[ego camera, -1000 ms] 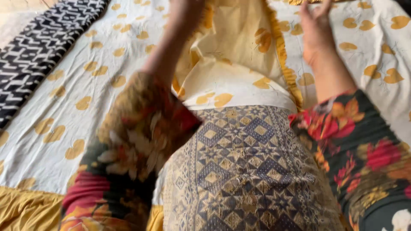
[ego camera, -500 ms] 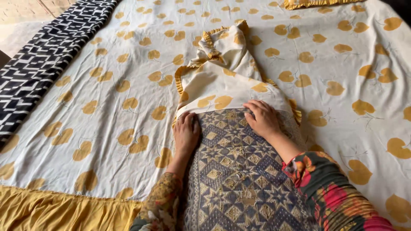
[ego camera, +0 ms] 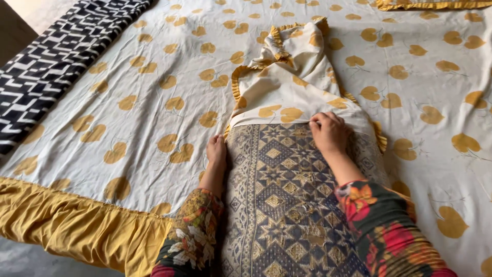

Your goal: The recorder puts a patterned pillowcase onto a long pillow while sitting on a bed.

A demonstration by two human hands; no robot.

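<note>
A long pillow (ego camera: 287, 200) with a navy and beige star pattern lies lengthwise on the bed in front of me. Its far end sits inside a cream pillowcase (ego camera: 287, 87) with yellow leaf prints and a yellow frill; the rest of the case lies bunched beyond it. My left hand (ego camera: 216, 152) rests flat against the pillow's left side, fingers straight, just short of the case's opening. My right hand (ego camera: 330, 132) lies on top of the pillow, its fingers curled on the case's open edge.
The bed is covered by a cream sheet (ego camera: 128, 97) with the same leaf print and a yellow frilled border (ego camera: 77, 225) hanging at the near edge. A black and white patterned cloth (ego camera: 46, 66) runs along the left. Another yellow frill (ego camera: 430, 5) shows at the far right.
Both hands came down from the raised pillowcase onto the pillow. Since then my left hand slid to the pillow's left side and my right hand's fingers curled at the case's edge.
</note>
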